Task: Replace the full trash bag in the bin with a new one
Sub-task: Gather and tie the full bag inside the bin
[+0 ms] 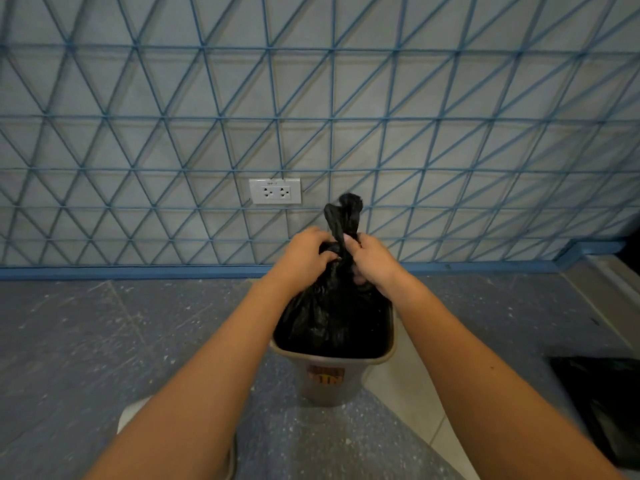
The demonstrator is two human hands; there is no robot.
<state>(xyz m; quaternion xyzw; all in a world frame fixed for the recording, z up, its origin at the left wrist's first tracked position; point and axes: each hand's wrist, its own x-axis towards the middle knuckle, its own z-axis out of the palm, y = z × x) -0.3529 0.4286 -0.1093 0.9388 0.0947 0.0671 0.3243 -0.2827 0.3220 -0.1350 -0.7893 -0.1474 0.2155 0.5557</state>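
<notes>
I have my left hand [308,252] and right hand [372,259] both clenched on the gathered neck of the crinkled black plastic trash bag [332,313] — its bulk sits in the small grey plastic bin [329,379]; floor [86,341] beneath.

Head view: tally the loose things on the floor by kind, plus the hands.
Black plastic trash bags: 2, one gathered, one flat
Grey plastic bin: 1
Hands: 2, left hand, right hand
Total: 5
</notes>
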